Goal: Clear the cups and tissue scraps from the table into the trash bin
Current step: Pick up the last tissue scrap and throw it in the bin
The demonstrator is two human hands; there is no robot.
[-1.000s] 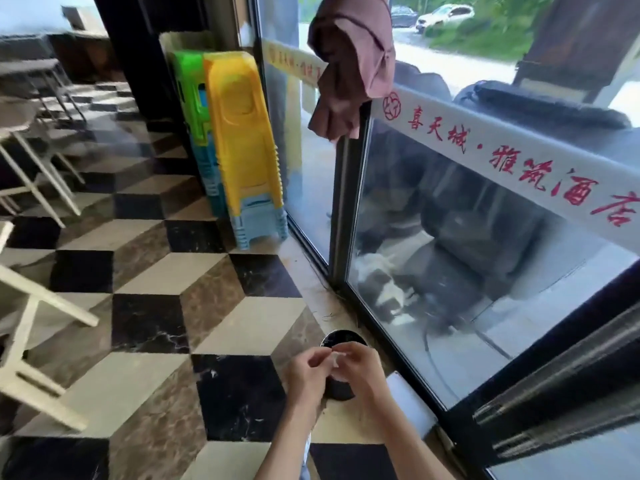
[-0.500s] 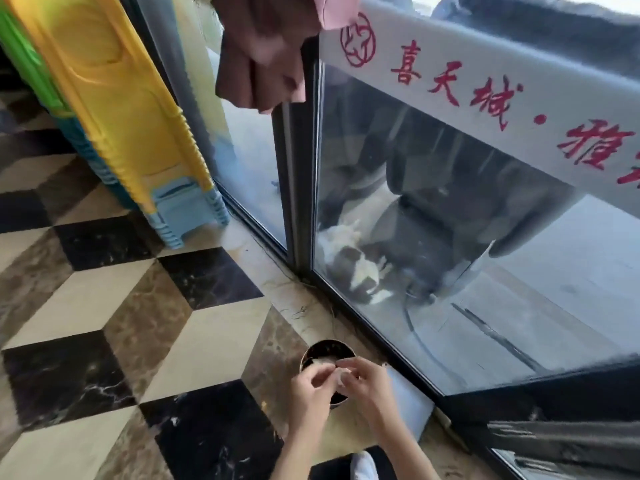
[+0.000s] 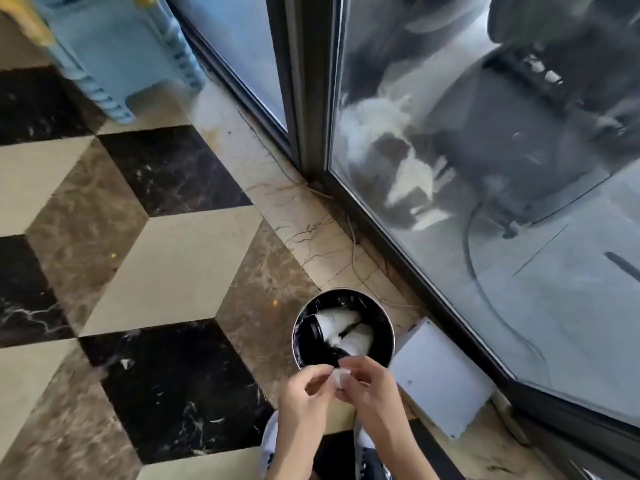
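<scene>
A small round trash bin [image 3: 390,327] with a black liner stands on the tiled floor by the glass wall. Two white paper cups [image 3: 337,320] lie on their sides inside it. My left hand [image 3: 304,393] and my right hand [image 3: 369,386] meet just at the bin's near rim. Together their fingertips pinch a small white tissue scrap [image 3: 338,375]. The table is out of view.
A glass wall and dark door frame [image 3: 308,98] run along the right. A white flat box [image 3: 440,379] lies on the floor right of the bin. Blue stacked plastic stools [image 3: 114,57] stand at the far left. My shoes [image 3: 270,445] show below the hands.
The view has tilted down and moved closer to the bin, so its inside with the cups now shows. Both hands stay together on the tissue scrap near the bin's rim.
</scene>
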